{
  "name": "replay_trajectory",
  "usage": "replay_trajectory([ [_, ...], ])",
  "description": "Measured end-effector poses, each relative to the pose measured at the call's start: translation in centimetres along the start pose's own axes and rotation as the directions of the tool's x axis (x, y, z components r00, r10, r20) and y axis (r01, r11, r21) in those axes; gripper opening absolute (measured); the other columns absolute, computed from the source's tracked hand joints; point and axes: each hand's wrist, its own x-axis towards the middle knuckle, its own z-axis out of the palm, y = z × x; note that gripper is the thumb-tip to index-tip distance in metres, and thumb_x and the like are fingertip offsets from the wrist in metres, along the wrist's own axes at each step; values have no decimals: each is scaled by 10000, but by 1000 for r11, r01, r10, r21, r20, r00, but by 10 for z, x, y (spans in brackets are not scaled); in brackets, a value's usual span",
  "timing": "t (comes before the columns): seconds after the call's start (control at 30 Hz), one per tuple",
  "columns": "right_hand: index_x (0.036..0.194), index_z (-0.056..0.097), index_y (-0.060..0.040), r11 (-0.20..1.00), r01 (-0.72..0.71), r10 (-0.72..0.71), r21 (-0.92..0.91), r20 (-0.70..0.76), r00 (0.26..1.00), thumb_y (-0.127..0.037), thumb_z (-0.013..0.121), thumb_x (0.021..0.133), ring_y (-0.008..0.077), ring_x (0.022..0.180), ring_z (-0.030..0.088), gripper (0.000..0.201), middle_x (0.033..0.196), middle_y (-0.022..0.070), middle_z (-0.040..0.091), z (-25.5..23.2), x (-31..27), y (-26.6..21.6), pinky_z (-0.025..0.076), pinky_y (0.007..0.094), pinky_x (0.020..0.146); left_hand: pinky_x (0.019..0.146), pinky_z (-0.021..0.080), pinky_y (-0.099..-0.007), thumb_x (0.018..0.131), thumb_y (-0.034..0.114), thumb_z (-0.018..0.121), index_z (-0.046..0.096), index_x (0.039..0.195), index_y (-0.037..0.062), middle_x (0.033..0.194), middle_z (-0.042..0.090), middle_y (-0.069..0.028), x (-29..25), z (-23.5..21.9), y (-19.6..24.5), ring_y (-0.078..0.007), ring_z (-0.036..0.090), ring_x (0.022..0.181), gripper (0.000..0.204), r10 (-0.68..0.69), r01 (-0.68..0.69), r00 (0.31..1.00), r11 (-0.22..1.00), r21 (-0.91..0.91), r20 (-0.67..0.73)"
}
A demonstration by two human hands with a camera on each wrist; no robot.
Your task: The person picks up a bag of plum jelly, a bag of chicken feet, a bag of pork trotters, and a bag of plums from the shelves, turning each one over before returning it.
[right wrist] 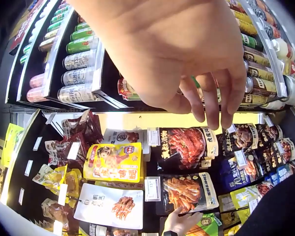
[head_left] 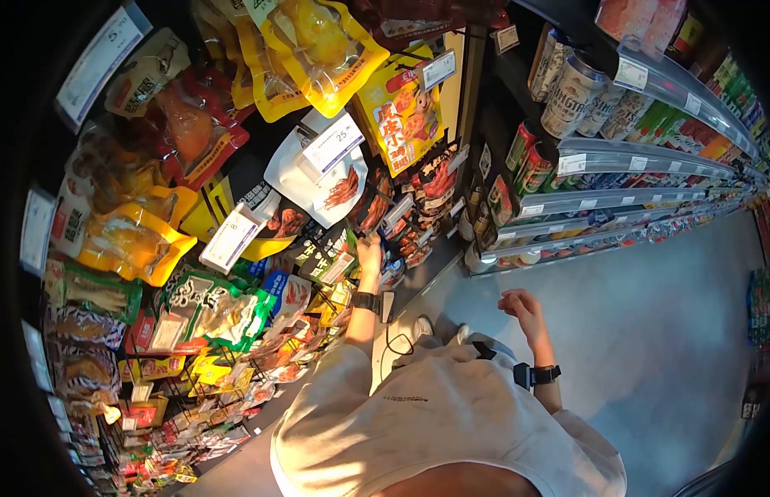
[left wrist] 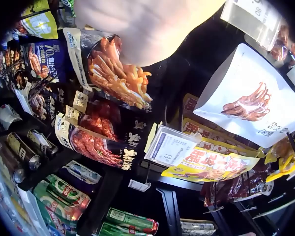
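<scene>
Currently left hand [head_left: 369, 251] is up at the snack rack, fingertips on a dark hanging pouch of orange chicken feet [left wrist: 119, 73]. Right-wrist view shows the same left hand [right wrist: 181, 222] touching that pouch's bottom edge [right wrist: 184, 192]; whether the fingers pinch it or just rest on it, can't tell.

Landmark = that pouch. Just above it hangs a dark pouch of red meat [right wrist: 185, 146]. Beside it, on the side away from the can shelves [head_left: 617, 157]: a white pouch [right wrist: 110, 205] with a price tag [right wrist: 152, 189] between them. Yellow cartoon bag [right wrist: 113, 162] is above the white one.

Right hand [head_left: 523, 308] hangs free, well apart from the rack, fingers loosely curled, holding nothing.

Risks, my read:
- Pouches overlap tightly on the hooks; pulling down on this one could drag neighbours off.
- A fingertip-only hold on slick film could slip.
- The price tag sits close; a sideways tug could knock it.
</scene>
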Motion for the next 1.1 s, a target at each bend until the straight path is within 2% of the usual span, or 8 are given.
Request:
replay_trajectory([
  [0.03, 1128, 647, -28, 1000, 16, -16, -1, 25, 1000, -245, 514, 1061, 165, 936, 686, 263, 971, 72, 714, -5, 1, 1, 520, 292, 846, 685, 510, -265, 981, 203, 609, 545, 1296, -63, 1060, 695, -137, -11, -5, 1, -144, 662, 807, 417, -14, 15, 997, 1000, -14, 81],
  [0.13, 1115, 649, -27, 999, 40, -40, -3, 116, 993, -254, 523, 1060, 162, 930, 686, 265, 967, 68, 714, -22, 9, 4, 522, 289, 839, 863, 546, -310, 1004, 171, 524, 598, 1240, -34, 1165, 700, -157, -43, -25, 5, -212, 698, 1007, 321, -119, 150, 880, 988, -31, 460],
  [0.3, 1088, 652, -22, 999, 14, -21, 28, 259, 966, -246, 549, 1052, 147, 908, 679, 249, 944, 59, 707, -52, 25, 25, 527, 282, 816, 792, 554, -276, 1026, 128, 505, 624, 1205, -33, 1063, 713, -111, -120, -44, 6, -168, 691, 918, 268, -143, 101, 805, 989, 105, 576],
  [0.4, 1079, 645, -10, 999, 2, -15, 39, 337, 941, -184, 554, 1040, 137, 885, 670, 200, 924, 55, 699, -65, 35, 52, 529, 278, 803, 821, 542, -298, 1064, 204, 468, 635, 1219, -16, 1064, 712, -95, -177, -57, 18, -170, 678, 968, 316, -112, 85, 857, 994, 75, 502],
  [0.5, 1104, 644, -8, 998, 61, -41, -30, 451, 891, -205, 545, 1035, 150, 900, 681, 232, 968, 77, 711, -65, 34, 60, 541, 292, 838, 899, 517, -315, 1085, 351, 447, 646, 1236, -25, 1053, 710, -92, -242, -76, 66, -178, 663, 1005, 451, -19, -135, 913, 928, 347, 407],
  [0.6, 1101, 645, -15, 997, 64, -75, 40, 567, 820, -189, 540, 1029, 142, 889, 678, 216, 958, 78, 714, -37, 30, 69, 533, 282, 817, 951, 488, -381, 1070, 594, 225, 771, 1023, 3, 1117, 715, -109, -283, -117, 59, -254, 639, 1023, 806, -14, -89, 959, 933, 348, 282],
  [0.77, 1086, 626, 9, 993, 103, -14, -62, 795, 606, -142, 526, 1031, 154, 895, 684, 189, 962, 95, 699, 47, -1, 66, 543, 285, 816, 988, 475, -415, 1044, 327, 249, 787, 963, 11, 1156, 727, -128, -357, -222, 2, -285, 625, 1085, 629, 125, -165, 983, 922, 351, 136],
  [1.1, 1090, 658, -6, 909, 218, 346, -355, 935, 79, -203, 515, 1043, 161, 905, 687, 249, 988, 103, 715, 280, -200, 144, 549, 287, 838, 977, 477, -405, 994, 310, 235, 778, 1014, 38, 1185, 709, -130, -625, -439, -94, -287, 615, 1119, 608, -139, 171, 925, 983, 60, -354],
])
